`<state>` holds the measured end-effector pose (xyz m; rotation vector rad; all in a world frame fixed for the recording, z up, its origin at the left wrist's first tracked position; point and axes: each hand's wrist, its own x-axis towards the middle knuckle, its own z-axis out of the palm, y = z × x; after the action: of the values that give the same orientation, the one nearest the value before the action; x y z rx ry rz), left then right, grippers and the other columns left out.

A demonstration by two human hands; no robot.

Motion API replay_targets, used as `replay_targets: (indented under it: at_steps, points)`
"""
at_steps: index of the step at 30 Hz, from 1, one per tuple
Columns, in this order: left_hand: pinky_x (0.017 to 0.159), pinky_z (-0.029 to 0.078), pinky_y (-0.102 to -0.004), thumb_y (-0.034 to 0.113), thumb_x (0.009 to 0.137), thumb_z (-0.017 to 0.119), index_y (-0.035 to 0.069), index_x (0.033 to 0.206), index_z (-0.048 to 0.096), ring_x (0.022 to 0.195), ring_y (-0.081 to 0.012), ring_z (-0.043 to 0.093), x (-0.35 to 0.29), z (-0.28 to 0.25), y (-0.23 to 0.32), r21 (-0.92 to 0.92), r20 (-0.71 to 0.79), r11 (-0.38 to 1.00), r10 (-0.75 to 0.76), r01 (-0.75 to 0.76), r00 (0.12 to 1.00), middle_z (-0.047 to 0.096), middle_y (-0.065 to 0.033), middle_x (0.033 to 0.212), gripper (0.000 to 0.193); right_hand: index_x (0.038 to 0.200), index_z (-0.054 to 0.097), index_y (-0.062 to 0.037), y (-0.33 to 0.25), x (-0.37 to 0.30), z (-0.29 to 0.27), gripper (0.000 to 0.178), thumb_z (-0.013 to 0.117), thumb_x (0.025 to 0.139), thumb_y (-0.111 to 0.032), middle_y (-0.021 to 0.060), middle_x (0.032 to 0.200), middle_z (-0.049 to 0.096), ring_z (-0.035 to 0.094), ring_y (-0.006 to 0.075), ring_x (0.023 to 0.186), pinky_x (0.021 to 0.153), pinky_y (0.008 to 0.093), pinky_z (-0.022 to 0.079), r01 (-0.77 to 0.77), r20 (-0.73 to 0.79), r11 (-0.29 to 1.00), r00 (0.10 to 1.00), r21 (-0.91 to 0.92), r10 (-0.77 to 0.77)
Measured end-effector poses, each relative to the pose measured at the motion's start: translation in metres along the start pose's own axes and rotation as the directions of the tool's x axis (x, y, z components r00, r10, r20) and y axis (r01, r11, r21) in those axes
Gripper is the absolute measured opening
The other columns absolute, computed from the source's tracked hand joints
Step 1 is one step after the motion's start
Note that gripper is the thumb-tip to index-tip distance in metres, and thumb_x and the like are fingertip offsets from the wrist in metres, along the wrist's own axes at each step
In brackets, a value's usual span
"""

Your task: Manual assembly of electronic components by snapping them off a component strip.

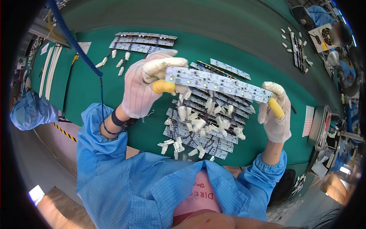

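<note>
Between both hands I hold up a long white LED circuit board [221,84], slightly tilted, its right end lower. My left hand [146,82], in a white striped glove with a yellow finger cot, is closed on the board's left end. The right end is pinched by my right hand [275,110], gloved likewise with a yellow cot on one finger. Below the raised board lies a stack of similar LED boards [228,143], with dark wires and white connectors [198,124] spread over them. The raised board hides part of the stack.
More LED boards [145,40] with connectors lie at the far left of the green table [99,70]. A blue coiled cord [74,42] runs to the strap on my left wrist. White strips [49,72] lie leftward. Another board pile [299,53] sits on the grey belt [228,26].
</note>
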<state>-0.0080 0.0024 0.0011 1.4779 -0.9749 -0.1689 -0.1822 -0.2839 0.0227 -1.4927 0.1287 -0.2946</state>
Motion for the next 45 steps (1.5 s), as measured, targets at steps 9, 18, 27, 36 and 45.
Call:
replay_targets:
  at_steps: [9, 18, 27, 36, 45]
  points:
    - [0.085, 0.048, -0.0236, 0.023, 0.096, 0.060, -0.003, 0.130, 0.053, 0.090, -0.0134, 0.066, 0.009, 0.008, 0.003, -0.032, -0.079, 0.937, -0.349, 0.348, 0.934, 0.069, -0.0105, 0.102, 0.044, 0.124, 0.048, 0.0082, -0.012, -0.007, 0.002, 0.071, 0.072, 0.081, -0.044, 0.0067, 0.077, 0.063, 0.051, 0.0081, 0.046, 0.045, 0.0189, 0.040, -0.105, 0.083, 0.994, 0.991, 0.030, 0.103]
    - [0.093, 0.047, -0.0312, 0.036, 0.087, 0.070, -0.002, 0.135, 0.047, 0.087, -0.0131, 0.066, -0.003, 0.007, -0.005, -0.389, 0.003, 0.907, -0.177, 0.164, 0.984, 0.066, -0.0139, 0.111, 0.065, 0.124, 0.054, 0.0018, -0.010, 0.003, -0.005, 0.045, 0.055, 0.097, -0.035, 0.0082, 0.098, 0.062, 0.060, 0.0094, 0.072, 0.064, 0.0207, 0.046, -0.239, -0.050, 0.950, 0.971, -0.202, 0.233]
    - [0.081, 0.050, -0.0262, 0.024, 0.096, 0.059, -0.001, 0.111, 0.060, 0.083, -0.0165, 0.070, -0.005, 0.003, -0.027, -0.149, 0.006, 0.946, -0.291, 0.289, 0.957, 0.064, -0.0204, 0.120, 0.029, 0.110, 0.056, 0.0004, 0.002, -0.001, -0.003, 0.050, 0.055, 0.095, -0.047, 0.0054, 0.070, 0.058, 0.051, 0.0103, 0.050, 0.046, 0.0223, 0.042, -0.176, -0.105, 0.980, 0.980, -0.095, 0.166]
    - [0.104, 0.039, -0.0331, 0.008, 0.095, 0.049, 0.003, 0.123, 0.062, 0.122, -0.0203, 0.055, 0.006, 0.009, -0.014, 0.222, -0.100, 0.948, -0.212, 0.229, 0.972, 0.066, -0.0109, 0.119, 0.031, 0.104, 0.057, 0.0007, 0.007, -0.002, -0.005, 0.041, 0.058, 0.095, -0.040, 0.0070, 0.070, 0.060, 0.055, 0.0117, 0.049, 0.043, 0.0224, 0.043, -0.092, -0.001, 0.995, 0.996, 0.048, 0.092]
    - [0.086, 0.048, -0.0318, 0.042, 0.102, 0.041, -0.002, 0.128, 0.055, 0.069, -0.0169, 0.065, 0.010, 0.016, 0.002, 0.032, -0.058, 0.908, -0.416, 0.418, 0.908, 0.072, -0.0127, 0.089, 0.053, 0.101, 0.054, -0.0009, 0.015, -0.001, -0.006, 0.042, 0.056, 0.095, -0.043, 0.0047, 0.063, 0.057, 0.047, 0.0099, 0.043, 0.041, 0.0206, 0.038, -0.117, 0.014, 0.966, 0.993, 0.230, 0.117]
